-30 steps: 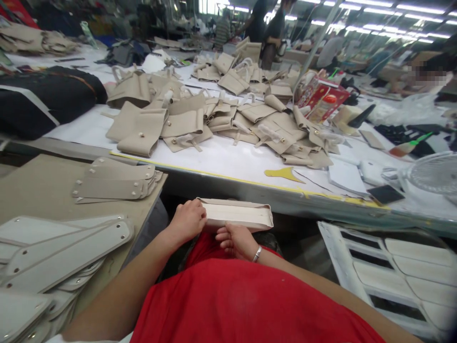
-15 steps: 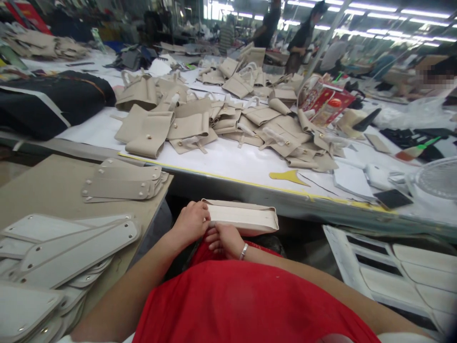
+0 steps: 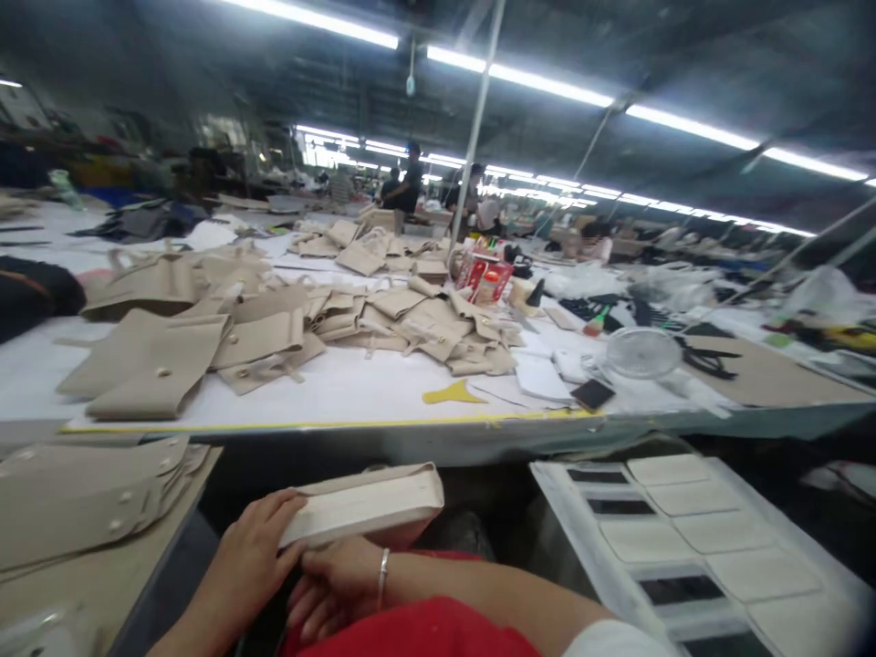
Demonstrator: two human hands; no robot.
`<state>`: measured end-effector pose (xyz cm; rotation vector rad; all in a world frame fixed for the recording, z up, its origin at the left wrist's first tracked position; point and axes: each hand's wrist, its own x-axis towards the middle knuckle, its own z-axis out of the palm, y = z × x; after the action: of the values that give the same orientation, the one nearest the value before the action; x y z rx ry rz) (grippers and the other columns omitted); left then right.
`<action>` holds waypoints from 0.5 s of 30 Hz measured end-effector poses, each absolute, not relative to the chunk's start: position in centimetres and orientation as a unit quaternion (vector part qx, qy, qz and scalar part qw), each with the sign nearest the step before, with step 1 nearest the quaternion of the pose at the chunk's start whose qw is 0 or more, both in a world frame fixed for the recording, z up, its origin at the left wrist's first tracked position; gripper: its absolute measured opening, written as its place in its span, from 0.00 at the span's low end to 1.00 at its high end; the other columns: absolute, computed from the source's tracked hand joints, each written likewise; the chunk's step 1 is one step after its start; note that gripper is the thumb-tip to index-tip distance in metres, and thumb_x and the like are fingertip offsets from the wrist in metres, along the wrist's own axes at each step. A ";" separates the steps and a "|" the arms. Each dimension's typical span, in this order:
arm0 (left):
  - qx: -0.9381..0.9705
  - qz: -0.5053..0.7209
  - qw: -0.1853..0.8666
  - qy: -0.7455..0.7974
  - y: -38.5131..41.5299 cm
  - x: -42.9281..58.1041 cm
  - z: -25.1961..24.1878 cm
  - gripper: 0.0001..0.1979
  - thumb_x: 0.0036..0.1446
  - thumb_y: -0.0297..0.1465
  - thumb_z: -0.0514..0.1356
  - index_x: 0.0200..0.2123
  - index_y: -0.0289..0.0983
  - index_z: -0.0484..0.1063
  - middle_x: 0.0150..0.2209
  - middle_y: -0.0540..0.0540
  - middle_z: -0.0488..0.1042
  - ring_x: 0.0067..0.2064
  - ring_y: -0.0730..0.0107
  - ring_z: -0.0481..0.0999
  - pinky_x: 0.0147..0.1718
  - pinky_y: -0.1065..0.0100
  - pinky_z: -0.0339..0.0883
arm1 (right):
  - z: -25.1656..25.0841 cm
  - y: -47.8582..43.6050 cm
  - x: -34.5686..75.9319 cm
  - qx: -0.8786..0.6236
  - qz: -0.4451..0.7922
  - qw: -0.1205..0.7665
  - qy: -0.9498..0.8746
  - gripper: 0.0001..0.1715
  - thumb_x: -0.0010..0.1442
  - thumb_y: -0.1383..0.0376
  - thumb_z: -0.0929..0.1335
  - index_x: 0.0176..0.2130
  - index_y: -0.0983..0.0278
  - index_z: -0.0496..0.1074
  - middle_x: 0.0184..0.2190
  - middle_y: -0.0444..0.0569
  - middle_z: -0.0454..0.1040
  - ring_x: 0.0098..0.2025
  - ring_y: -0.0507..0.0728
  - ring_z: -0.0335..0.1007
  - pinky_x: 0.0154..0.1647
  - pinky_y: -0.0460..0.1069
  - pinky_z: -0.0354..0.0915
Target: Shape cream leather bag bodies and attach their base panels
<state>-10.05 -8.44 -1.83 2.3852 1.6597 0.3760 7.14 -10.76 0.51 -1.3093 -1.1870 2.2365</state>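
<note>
A boxy cream-and-beige bag body (image 3: 362,506) lies at an angle below the table edge, its long pale side facing up. My left hand (image 3: 253,547) is closed over its left end, fingers on the top edge and thumb at the near corner. Against that same near corner, my right hand (image 3: 335,579) has thumb and forefinger pinched, with the other fingers curled beneath. A silver bracelet (image 3: 383,570) circles the right wrist. The spot between my fingertips is partly hidden.
Folded beige bag pieces (image 3: 335,315) are heaped on the white table (image 3: 356,392). Stacked beige straps (image 3: 75,502) lie on a board at left. At right is a panel with cream pieces (image 3: 725,529). A yellow template (image 3: 455,392) and black phone (image 3: 592,394) lie near the table edge.
My view has tilted up and turned right, so the hands and bag body appear lower and further left. Both hands stay at the bag body's left end, which now slants more.
</note>
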 end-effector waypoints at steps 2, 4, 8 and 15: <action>0.819 0.113 0.104 0.553 -7.4 -8.4 -1.8 0.26 0.48 0.34 0.56 0.52 0.38 0.66 0.56 0.42 0.63 0.56 0.56 0.60 0.53 0.56 0.55 | 1.2 -10.9 10.5 -0.455 0.760 0.164 -0.433 0.20 0.61 0.53 0.61 0.33 0.68 0.68 0.22 0.43 0.70 0.20 0.47 0.65 0.22 0.44 0.64; 0.834 0.078 0.144 0.527 -6.5 -5.8 -1.4 0.30 0.45 0.37 0.58 0.55 0.38 0.63 0.58 0.42 0.61 0.58 0.55 0.59 0.55 0.56 0.52 | 1.9 -10.8 14.5 -0.463 0.753 0.175 -0.434 0.22 0.60 0.52 0.61 0.33 0.69 0.68 0.22 0.43 0.70 0.20 0.47 0.65 0.22 0.44 0.64; 0.854 0.025 0.245 0.458 -5.2 0.2 -0.5 0.37 0.40 0.37 0.60 0.57 0.35 0.61 0.58 0.41 0.60 0.58 0.55 0.59 0.57 0.59 0.50 | 2.7 -8.5 22.8 -0.561 0.637 0.211 -0.485 0.25 0.62 0.53 0.54 0.36 0.68 0.69 0.25 0.46 0.71 0.19 0.46 0.64 0.21 0.43 0.62; 0.862 0.073 0.256 0.431 -4.9 4.6 -1.8 0.39 0.36 0.37 0.61 0.56 0.35 0.62 0.57 0.38 0.62 0.56 0.50 0.61 0.56 0.57 0.52 | 1.3 2.4 28.5 -0.767 0.169 0.190 -0.589 0.26 0.58 0.59 0.61 0.54 0.69 0.60 0.55 0.61 0.60 0.58 0.62 0.54 0.56 0.55 0.51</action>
<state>4.63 -4.90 -1.81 2.3410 1.1687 0.1991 28.47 2.40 1.35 -2.1561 -1.6556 0.4754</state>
